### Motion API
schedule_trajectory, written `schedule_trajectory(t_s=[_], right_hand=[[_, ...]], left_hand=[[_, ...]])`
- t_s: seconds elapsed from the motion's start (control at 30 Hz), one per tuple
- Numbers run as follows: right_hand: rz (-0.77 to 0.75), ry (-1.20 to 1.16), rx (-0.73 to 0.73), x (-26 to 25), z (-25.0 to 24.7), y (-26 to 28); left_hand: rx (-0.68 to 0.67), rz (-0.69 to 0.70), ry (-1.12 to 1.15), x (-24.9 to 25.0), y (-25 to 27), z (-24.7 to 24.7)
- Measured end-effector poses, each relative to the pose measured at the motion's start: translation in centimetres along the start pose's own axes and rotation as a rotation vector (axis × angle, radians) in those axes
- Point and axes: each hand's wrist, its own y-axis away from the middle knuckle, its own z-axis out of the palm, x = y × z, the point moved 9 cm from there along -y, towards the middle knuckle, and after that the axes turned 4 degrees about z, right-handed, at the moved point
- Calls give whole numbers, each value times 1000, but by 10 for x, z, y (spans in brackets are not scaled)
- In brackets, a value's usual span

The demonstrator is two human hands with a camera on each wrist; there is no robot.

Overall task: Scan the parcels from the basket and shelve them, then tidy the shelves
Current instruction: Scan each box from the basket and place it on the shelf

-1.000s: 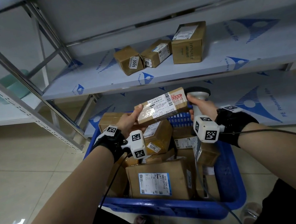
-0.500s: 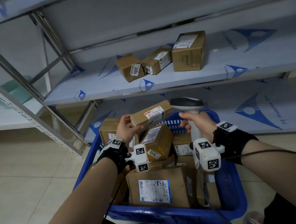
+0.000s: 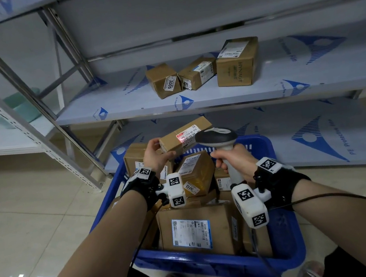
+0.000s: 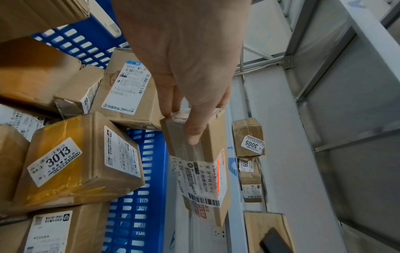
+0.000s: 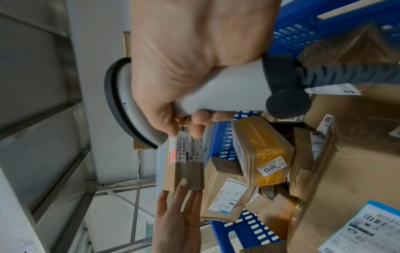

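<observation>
My left hand grips a long brown parcel by its near end above the blue basket. My right hand grips the handle of a grey barcode scanner, whose head points at the parcel's white label. A red scan line glows on that label. In the left wrist view my thumb and fingers pinch the parcel. The right wrist view shows the scanner just over the parcel. Several labelled parcels fill the basket, one marked 3013.
Three parcels stand on the middle shelf, one marked 3005. The lower shelf lies behind the basket. A green basin sits on a left shelf. Slanted metal uprights stand left. The scanner cable trails down.
The parcel has turned and moved up and away from me. The scanner rose beside it and now aims at its label, where a red line has appeared.
</observation>
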Motion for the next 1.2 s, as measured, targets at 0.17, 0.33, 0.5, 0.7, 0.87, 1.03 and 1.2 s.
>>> schedule_trajectory(t_s=[0.17,0.33,0.5,0.7,0.87,1.03,1.2], right_hand=[[-9,45,-9,-1,5,3],[-21,81,-21,-5,6,6],[-28,101,-15,-10,3,6],[-24,132,-35,-12,4,8],[-32,124,-27,-13,6,10],[-51,77,-4,-15,4,11],[-59,76,-2,-17,5,11]], left_hand=[[24,9,-28,0,-1,-2],[19,3,-28,2,-4,-4],[23,7,-38,3,-7,-7],[11,36,-65,9,-9,-10],[24,103,-111,19,-11,-11],[21,200,-137,31,-11,-10],[11,235,-146,35,-13,-9]])
